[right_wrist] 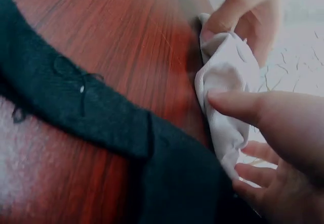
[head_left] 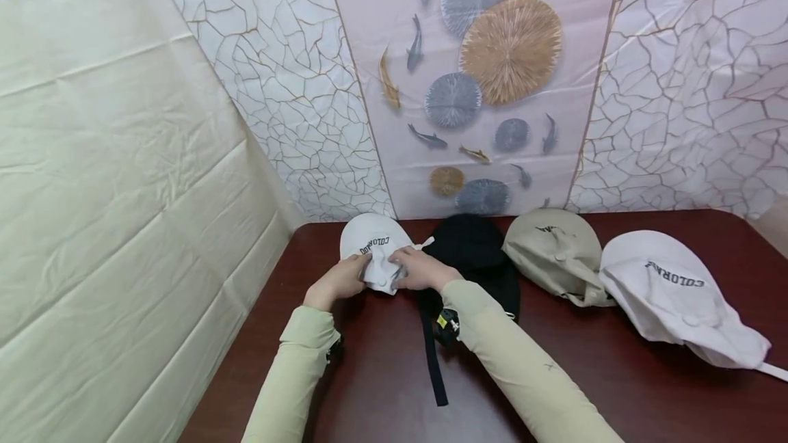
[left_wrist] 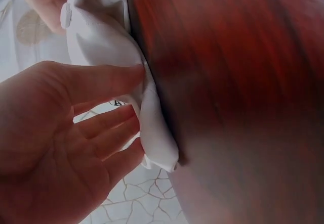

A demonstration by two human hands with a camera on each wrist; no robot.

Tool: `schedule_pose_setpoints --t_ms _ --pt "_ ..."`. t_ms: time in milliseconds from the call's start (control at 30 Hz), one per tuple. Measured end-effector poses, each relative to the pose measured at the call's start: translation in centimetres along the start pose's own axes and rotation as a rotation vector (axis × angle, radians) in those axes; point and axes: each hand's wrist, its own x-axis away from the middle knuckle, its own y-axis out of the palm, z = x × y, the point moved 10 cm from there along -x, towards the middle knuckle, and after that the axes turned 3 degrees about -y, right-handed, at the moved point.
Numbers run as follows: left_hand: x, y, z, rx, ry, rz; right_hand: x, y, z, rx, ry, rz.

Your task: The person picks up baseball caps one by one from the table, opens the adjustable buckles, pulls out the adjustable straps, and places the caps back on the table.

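Fingers [left_wrist: 104,80] of my left hand [head_left: 341,280] and right hand [head_left: 425,269] pinch a white cap [head_left: 369,230]; right of it, a black cap [head_left: 470,241], then a beige cap [head_left: 544,255].

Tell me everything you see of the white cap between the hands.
The white cap looks like soft fabric, with dark COLORADO lettering, upside down in the head view, and a small round button. Its rounded brim points away from the person; the crown is slack and creased. It is at the table's far left. The left hand and right hand each pinch its near part.
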Motion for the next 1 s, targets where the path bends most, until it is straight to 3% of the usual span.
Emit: schedule_pose_setpoints --t_ms 233,467,600,700,1000 --pt "0.3 0.8 0.4 -0.032 -0.024 -0.038 -0.1 0.7 -0.8 0.162 0.029 -0.009" --pt "2.6 2.2 0.9 -0.074 0.005 -0.081 1.7 2.1 -2.0 0.21 -0.015 -0.045" --pt "5.0 2.6 2.3 -0.111 0.018 -0.136 3.6 2.5 -3.5 0.268 -0.081 -0.05" --pt "7.2 2.5 3.7 -0.138 0.043 -0.137 5.4 2.5 -5.1 0.323 -0.156 -0.031" --pt "14.2 2.4 7.4 -0.24 0.09 -0.007 11.4 3.3 -9.9 0.451 -0.321 0.034"
